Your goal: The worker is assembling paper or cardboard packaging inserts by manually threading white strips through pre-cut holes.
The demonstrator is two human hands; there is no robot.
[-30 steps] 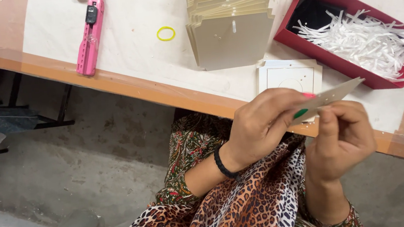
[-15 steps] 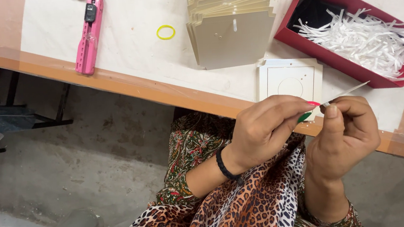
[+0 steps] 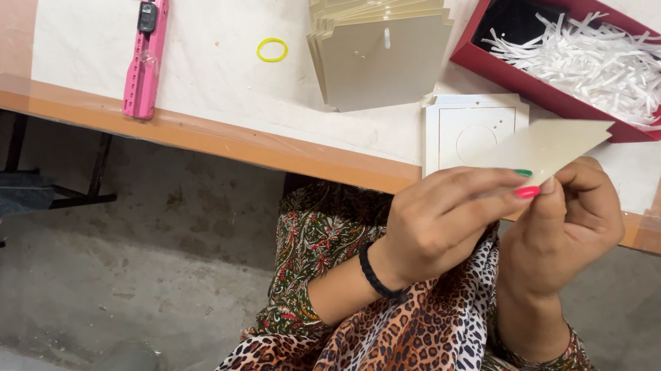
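Red rectangular box [image 3: 570,46] on the table, perhaps cardboard, holding white shreds [image 3: 596,67].

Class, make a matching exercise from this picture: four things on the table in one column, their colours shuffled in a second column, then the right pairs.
Things:
1. stapler-like tool
2. rubber band
3. box of paper shreds
4. stack of cards

Colours:
A. yellow
B. beige
C. pink
D. red

Pairs: 1-C, 2-A, 3-D, 4-B
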